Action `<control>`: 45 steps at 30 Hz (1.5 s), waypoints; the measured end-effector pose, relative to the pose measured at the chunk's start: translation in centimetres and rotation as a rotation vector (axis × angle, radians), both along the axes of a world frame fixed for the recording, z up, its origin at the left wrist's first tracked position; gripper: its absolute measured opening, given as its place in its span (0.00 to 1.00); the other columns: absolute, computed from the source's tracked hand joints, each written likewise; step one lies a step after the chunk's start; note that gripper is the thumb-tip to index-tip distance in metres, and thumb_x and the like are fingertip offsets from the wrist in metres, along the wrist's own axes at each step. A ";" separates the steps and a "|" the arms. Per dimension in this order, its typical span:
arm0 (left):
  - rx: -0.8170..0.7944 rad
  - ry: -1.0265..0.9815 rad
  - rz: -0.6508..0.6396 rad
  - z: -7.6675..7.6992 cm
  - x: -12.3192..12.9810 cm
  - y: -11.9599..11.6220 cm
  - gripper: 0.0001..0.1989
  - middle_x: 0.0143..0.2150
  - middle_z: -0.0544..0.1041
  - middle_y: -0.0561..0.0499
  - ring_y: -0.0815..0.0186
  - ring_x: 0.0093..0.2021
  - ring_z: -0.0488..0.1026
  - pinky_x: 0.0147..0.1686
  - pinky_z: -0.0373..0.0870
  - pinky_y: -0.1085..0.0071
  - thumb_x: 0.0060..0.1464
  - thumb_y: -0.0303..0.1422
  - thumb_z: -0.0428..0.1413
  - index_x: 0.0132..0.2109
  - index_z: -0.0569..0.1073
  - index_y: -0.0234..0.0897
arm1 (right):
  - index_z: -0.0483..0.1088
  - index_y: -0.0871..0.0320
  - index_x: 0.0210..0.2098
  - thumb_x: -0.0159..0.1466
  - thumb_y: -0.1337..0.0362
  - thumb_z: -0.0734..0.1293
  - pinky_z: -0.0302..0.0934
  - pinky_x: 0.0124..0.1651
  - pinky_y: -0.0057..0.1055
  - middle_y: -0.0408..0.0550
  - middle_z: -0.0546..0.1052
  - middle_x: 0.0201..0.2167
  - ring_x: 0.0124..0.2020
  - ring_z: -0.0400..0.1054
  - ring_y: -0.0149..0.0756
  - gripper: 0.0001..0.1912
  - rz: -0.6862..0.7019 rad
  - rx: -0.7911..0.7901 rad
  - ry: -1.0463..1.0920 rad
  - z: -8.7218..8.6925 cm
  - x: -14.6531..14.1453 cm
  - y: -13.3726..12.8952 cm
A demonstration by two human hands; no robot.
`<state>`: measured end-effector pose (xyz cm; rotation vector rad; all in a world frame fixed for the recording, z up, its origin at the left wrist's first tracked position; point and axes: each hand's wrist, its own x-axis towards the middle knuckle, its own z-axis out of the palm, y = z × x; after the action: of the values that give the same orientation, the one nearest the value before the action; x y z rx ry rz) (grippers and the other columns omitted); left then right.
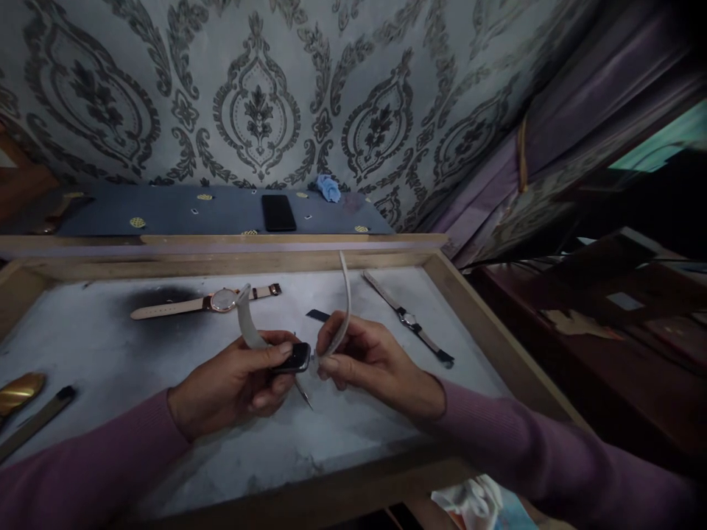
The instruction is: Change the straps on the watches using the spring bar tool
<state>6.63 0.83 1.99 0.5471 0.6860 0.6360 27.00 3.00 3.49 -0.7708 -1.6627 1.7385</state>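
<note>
My left hand [237, 379] is closed around a dark square smartwatch [298, 357], thumb on its face. One light strap [248, 324] rises from the watch's left side. Close to the watch's right edge, my right hand [375, 361] pinches a second light watch strap [346, 294], which curves upward; a small gap shows between its end and the watch. A thin pointed metal tool [303, 394] sticks out below the left hand; its other end is hidden. A small dark strip [317, 315] lies just behind the right fingers.
Inside the wooden-rimmed drawer [243, 263] lie a round gold-rimmed wristwatch [224, 299] and a small wristwatch [409, 319]. A gold-coloured object [20, 394] and a flat strip [36, 423] are at left. Behind are a phone [278, 213] and a blue cloth [328, 188].
</note>
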 end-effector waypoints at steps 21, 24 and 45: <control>0.388 0.365 -0.048 0.2 0.3 -0.5 0.12 0.22 0.63 0.58 0.77 0.20 0.55 0.19 0.50 0.79 0.59 0.40 0.53 0.38 0.68 0.34 | 0.62 0.59 0.39 0.67 0.64 0.62 0.59 0.30 0.24 0.43 0.69 0.28 0.27 0.63 0.28 0.05 0.018 0.667 -0.288 -0.4 0.4 -0.2; 0.436 0.418 -0.048 0.3 0.4 -0.9 0.07 0.23 0.63 0.57 0.76 0.22 0.56 0.21 0.52 0.79 0.58 0.35 0.52 0.36 0.68 0.35 | 0.61 0.58 0.39 0.67 0.64 0.61 0.58 0.29 0.25 0.43 0.69 0.27 0.26 0.63 0.29 0.04 0.021 0.698 -0.303 -0.5 0.3 -0.5; 0.356 0.256 0.076 0.0 0.9 -0.4 0.15 0.22 0.63 0.57 0.77 0.19 0.55 0.19 0.48 0.77 0.56 0.44 0.55 0.36 0.66 0.34 | 0.63 0.59 0.35 0.64 0.55 0.66 0.56 0.27 0.24 0.41 0.66 0.24 0.25 0.59 0.27 0.14 -0.148 0.266 -0.187 -0.5 -0.6 -0.7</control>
<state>7.52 0.43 2.02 0.9475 0.8423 0.7738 26.39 2.31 2.96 -0.9258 -1.8629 1.3443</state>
